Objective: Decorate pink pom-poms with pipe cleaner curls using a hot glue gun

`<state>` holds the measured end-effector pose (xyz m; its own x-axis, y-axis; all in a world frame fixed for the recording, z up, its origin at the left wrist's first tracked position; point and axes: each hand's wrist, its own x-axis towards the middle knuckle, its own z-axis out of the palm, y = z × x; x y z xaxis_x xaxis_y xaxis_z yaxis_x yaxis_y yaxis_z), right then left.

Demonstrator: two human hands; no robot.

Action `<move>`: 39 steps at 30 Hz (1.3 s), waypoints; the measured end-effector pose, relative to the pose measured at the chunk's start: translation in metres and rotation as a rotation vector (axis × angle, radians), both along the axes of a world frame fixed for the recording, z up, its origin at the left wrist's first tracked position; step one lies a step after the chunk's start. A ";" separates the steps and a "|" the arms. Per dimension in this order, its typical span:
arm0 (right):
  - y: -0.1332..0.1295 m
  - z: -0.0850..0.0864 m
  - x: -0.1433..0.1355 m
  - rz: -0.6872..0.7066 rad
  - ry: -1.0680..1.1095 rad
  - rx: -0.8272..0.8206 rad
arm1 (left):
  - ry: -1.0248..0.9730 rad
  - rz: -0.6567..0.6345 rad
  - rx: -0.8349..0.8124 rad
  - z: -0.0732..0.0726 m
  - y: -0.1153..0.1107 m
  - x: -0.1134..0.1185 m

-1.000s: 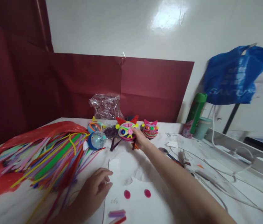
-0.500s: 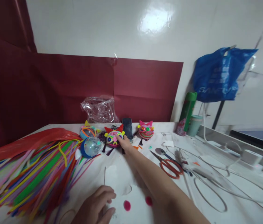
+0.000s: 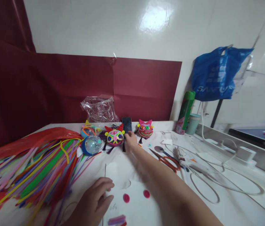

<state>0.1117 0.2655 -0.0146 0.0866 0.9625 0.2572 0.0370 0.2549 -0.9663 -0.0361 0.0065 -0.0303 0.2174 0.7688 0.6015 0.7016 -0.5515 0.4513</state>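
My right hand reaches far across the table, just right of a decorated animal-face ball with red ears, yellow side discs and dark tassels. Its fingertips lie in front of a dark phone that leans at the back; whether they grip anything is hidden. A similar pink-eared face ball sits to the right. My left hand rests low on the table with thumb and fingers apart, holding nothing. Two dark pink discs lie to its right, and short fuzzy purple and red pieces lie below them.
A pile of colourful pipe cleaners covers the left side. A clear ball with a blue band lies beside it. Orange-handled scissors, a white cable, a green spray can and a cup occupy the right.
My right hand has come off the red-eared face ball and shifted slightly right, toward the phone. The left hand stays nearly in place. The view tilts down a little, showing the fuzzy pieces.
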 end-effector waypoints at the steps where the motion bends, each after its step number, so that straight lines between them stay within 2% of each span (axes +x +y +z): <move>1: -0.002 0.004 0.004 -0.002 0.003 -0.026 | -0.013 0.012 -0.013 0.001 0.000 -0.001; 7: -0.029 0.026 0.039 0.054 0.046 -0.104 | -0.088 0.060 -0.095 0.006 0.001 -0.003; 13: -0.088 0.033 0.084 0.112 0.099 -0.084 | -0.093 0.057 -0.126 0.009 -0.001 0.000; 17: -0.144 0.018 0.094 0.238 0.077 -0.098 | -0.111 0.084 -0.107 0.009 0.000 0.001; 21: -0.201 -0.009 0.077 0.414 -0.004 -0.155 | -0.110 0.113 -0.088 0.006 0.001 0.002; 24: -0.229 -0.024 0.065 0.567 -0.130 -0.082 | -0.051 0.067 -0.026 0.008 -0.002 0.004; 28: -0.243 -0.026 0.066 0.606 -0.356 0.073 | 0.110 -0.109 0.086 0.020 -0.015 0.015; 32: -0.247 -0.025 0.074 0.610 -0.428 0.138 | 0.281 -0.265 0.125 0.025 -0.029 0.032; 36: -0.251 -0.028 0.075 0.631 -0.441 0.175 | 0.300 -0.245 0.195 0.017 -0.030 0.038; 39: -0.251 -0.029 0.075 0.597 -0.473 0.193 | 0.260 -0.205 0.170 0.010 -0.028 0.035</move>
<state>0.1867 0.0143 -0.0431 -0.5913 0.7464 0.3053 0.2373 0.5229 -0.8187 -0.0007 -0.0213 -0.0202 0.5185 0.5876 0.6212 0.6481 -0.7440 0.1628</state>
